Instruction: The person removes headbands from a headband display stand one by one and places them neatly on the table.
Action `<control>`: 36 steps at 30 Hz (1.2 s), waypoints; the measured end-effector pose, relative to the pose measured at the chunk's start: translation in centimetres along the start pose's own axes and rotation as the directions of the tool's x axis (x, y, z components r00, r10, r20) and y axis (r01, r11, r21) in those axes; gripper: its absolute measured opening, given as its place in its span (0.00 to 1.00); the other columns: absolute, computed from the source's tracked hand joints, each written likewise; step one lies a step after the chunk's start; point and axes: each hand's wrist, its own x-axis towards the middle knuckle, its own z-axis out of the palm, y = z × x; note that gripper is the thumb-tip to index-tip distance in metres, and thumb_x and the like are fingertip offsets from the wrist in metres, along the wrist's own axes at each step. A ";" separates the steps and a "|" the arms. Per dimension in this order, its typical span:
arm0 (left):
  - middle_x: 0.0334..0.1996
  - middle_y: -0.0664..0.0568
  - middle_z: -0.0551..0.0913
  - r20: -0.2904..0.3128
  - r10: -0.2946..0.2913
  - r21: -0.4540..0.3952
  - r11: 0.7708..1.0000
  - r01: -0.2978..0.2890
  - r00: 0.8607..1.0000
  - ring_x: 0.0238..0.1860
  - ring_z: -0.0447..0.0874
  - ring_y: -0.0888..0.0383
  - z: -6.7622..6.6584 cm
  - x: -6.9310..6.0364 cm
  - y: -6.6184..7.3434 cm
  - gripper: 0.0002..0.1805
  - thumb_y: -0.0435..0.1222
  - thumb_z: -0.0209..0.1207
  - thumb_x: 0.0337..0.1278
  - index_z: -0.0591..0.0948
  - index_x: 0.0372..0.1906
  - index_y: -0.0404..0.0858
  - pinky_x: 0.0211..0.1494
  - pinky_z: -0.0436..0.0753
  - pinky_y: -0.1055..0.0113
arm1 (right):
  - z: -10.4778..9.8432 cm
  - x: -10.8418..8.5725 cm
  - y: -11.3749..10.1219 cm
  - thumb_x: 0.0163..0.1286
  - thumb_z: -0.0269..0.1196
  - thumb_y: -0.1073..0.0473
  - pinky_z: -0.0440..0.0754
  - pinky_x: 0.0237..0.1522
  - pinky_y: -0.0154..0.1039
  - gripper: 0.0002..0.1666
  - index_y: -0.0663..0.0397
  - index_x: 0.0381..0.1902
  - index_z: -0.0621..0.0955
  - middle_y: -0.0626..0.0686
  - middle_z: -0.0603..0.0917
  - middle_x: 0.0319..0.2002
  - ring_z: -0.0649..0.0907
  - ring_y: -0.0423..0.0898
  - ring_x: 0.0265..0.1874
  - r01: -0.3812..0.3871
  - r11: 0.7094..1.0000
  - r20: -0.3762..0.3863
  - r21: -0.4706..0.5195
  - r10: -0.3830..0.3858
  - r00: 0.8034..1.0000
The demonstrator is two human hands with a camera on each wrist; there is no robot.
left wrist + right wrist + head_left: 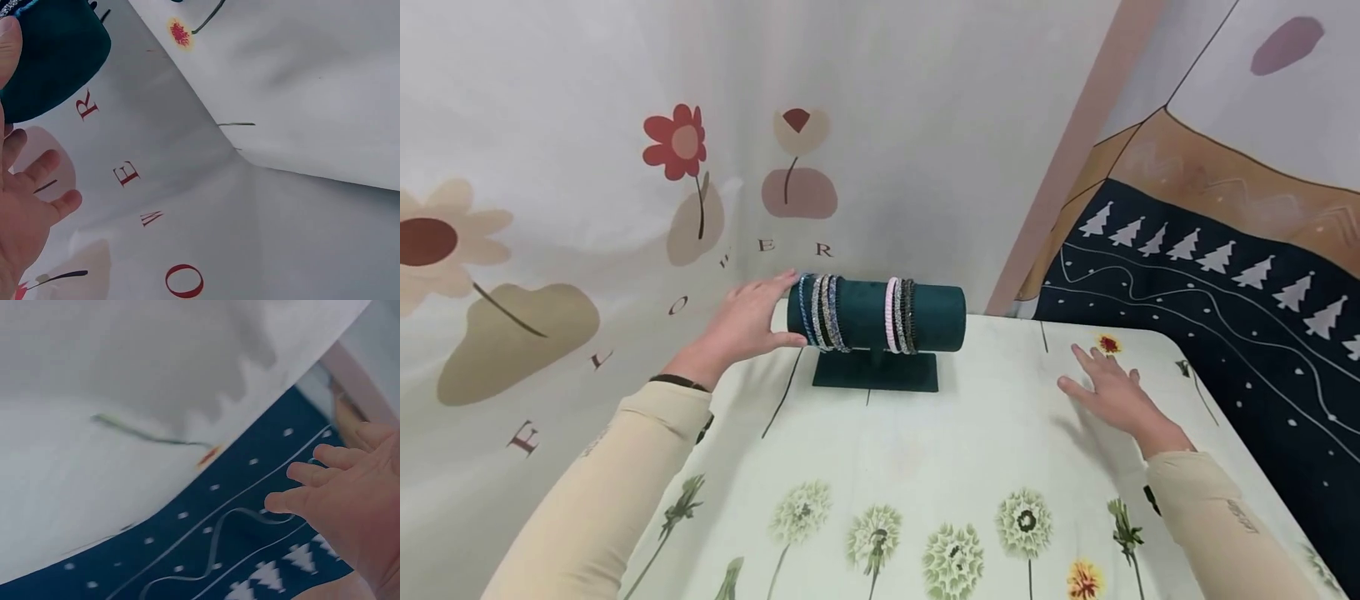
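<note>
A dark green cylindrical bracelet stand (863,317) with a flat base stands at the back of the table. Several beaded bracelets (823,312) in blue, silver and black circle its left part; a pink bracelet (891,315) with grey and dark ones sits near its middle. My left hand (737,323) touches the stand's left end, thumb in front and fingers behind. In the left wrist view the stand (56,59) is at the top left, the hand (25,212) below it. My right hand (1112,393) hovers over the table's right side, fingers spread, holding nothing; the right wrist view shows this hand (350,494) too.
A white cloth with printed dandelions covers the table (955,450). Behind and to the left hangs a pale curtain (925,125) with flowers and letters. Dark blue fabric (1210,333) with white trees lies beyond the table's right edge.
</note>
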 end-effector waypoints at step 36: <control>0.86 0.44 0.61 0.000 -0.004 -0.064 0.998 0.004 1.000 0.81 0.63 0.32 0.3 0.6 0.7 0.59 0.47 0.80 0.55 0.58 0.86 0.41 0.84 0.59 0.30 | -4.3 7.3 -23.8 0.64 0.72 0.26 0.38 0.86 0.74 0.61 0.31 0.87 0.58 0.60 0.50 0.88 0.43 0.70 0.87 0.438 0.887 -0.025 -0.148 -0.446 0.895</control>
